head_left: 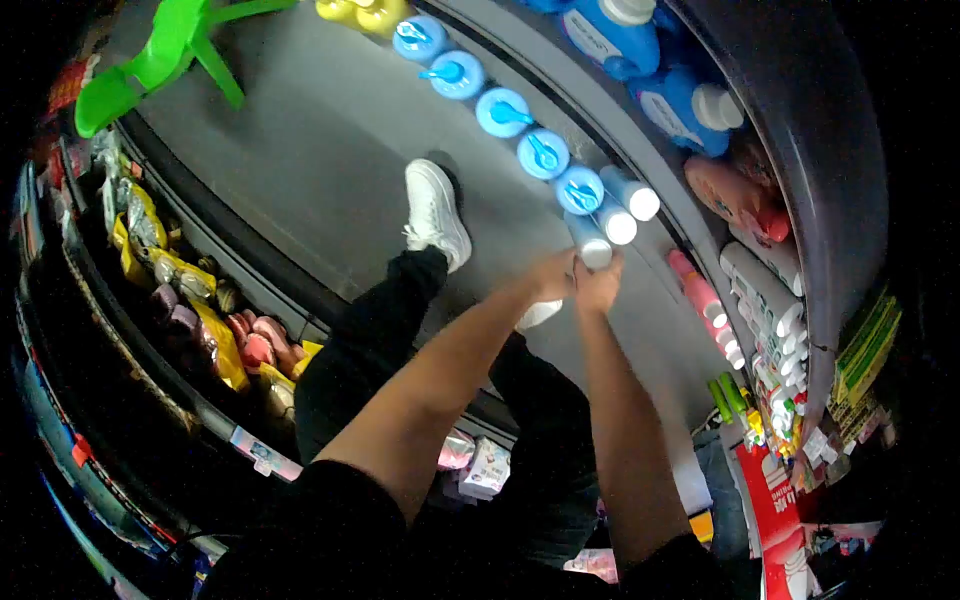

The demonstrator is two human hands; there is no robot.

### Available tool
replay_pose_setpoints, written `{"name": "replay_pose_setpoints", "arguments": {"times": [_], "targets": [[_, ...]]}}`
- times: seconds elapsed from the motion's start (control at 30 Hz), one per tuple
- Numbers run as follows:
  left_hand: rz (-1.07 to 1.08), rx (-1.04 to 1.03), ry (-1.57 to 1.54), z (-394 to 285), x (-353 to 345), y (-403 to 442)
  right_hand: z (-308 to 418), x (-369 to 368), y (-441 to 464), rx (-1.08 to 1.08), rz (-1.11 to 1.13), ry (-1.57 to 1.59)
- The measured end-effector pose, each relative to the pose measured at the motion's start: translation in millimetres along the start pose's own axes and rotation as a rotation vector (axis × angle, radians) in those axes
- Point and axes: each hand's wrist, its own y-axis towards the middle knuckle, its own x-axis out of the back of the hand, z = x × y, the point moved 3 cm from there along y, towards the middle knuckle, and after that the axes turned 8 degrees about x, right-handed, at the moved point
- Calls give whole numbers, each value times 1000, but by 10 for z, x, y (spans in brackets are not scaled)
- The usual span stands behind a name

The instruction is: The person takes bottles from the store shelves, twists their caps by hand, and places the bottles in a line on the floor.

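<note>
A light blue bottle with a white cap (594, 252) stands at the near end of a row on the grey floor. My left hand (556, 274) is closed against its left side, and my right hand (600, 284) is closed on its right side; the fingertips are partly hidden. Just beyond it are two more white-capped blue bottles, one (619, 225) close behind and another (642, 202) farther right. Several light blue pump bottles (503, 113) continue the row away from me.
Large blue jugs (611, 37) fill the curved shelf on the right, with pink bottles (700, 290) on the floor below. A green plastic chair (165, 50) stands far left. Bagged goods (180, 275) line the left shelf. My white shoe (435, 212) is on the floor.
</note>
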Motion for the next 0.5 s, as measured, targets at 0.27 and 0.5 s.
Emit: {"name": "replay_pose_setpoints", "arguments": {"times": [0.27,0.5], "targets": [[171,262,440,781,230,-743,-756,727,-615,58,377,151],[5,415,318,96,1311,-2206,-1102,1995,-1464,-403,484,595]]}}
